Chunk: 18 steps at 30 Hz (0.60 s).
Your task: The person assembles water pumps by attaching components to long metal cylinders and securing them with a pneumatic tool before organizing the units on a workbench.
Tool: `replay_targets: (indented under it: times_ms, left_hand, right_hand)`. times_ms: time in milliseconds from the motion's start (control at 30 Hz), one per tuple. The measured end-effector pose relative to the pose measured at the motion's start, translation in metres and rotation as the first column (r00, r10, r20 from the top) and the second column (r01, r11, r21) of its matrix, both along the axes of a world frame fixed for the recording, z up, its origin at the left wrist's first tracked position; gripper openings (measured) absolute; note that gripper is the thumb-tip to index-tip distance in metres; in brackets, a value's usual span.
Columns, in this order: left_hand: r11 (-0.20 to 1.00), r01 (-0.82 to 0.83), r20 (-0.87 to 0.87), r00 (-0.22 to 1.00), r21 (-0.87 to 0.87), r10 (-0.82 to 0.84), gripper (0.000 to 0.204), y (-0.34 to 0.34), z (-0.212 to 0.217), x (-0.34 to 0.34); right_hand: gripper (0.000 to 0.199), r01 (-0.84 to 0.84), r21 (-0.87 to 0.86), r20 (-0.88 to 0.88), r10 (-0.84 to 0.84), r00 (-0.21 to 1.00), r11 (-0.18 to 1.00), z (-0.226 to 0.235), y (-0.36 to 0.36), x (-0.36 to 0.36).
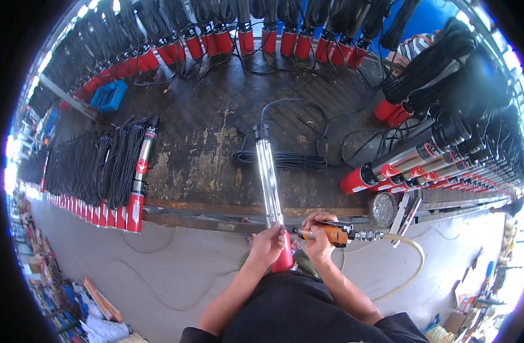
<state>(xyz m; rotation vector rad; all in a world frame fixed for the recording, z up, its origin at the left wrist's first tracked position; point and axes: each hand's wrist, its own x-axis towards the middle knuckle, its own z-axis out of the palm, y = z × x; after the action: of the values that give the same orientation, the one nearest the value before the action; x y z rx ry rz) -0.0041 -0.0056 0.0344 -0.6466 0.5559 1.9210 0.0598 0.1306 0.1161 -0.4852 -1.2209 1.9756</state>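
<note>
A long steel submersible pump (pixel 268 174) with a red lower end (pixel 284 260) lies across the edge of a worn metal bench (pixel 205 154), pointing away from me. My left hand (pixel 266 244) grips the pump where the steel body meets the red part. My right hand (pixel 319 239) holds an orange pneumatic screwdriver (pixel 332 232), its tip pointing left at the pump beside my left hand. A pale air hose (pixel 408 260) runs from the tool's rear to the right and curls down. A black cable coil (pixel 285 160) lies under the pump, its lead looping from the pump's far end.
Rows of similar red-ended pumps with black cable coils line the bench's left side (pixel 124 171), far edge (pixel 245 34) and right side (pixel 433 154). A blue crate (pixel 108 95) sits at the far left. A round tin of small parts (pixel 382 208) stands right of the tool. Grey concrete floor (pixel 159 268) lies below.
</note>
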Motion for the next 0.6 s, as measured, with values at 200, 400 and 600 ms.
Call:
replay_targets:
  times_ms: [200,400,600]
  left_hand:
    - [0.999,0.032,-0.015,0.999,-0.014,-0.032,0.019,0.003,0.016,-0.003]
    - [0.995,0.038,0.126,0.992,-0.092,-0.026,0.021,0.012,0.013,-0.002]
    - [0.943,0.038,0.206,0.978,-0.331,0.033,0.025,0.037,0.006,-0.019]
  right_hand:
    - [0.025,0.067,-0.162,0.004,-0.067,0.998,0.984,0.0,0.002,0.005]
    - [0.023,0.019,0.011,-0.042,-0.019,0.999,1.0,-0.01,0.003,0.006]
    - [0.023,-0.05,0.26,-0.01,0.055,0.998,0.964,-0.029,0.002,-0.002]
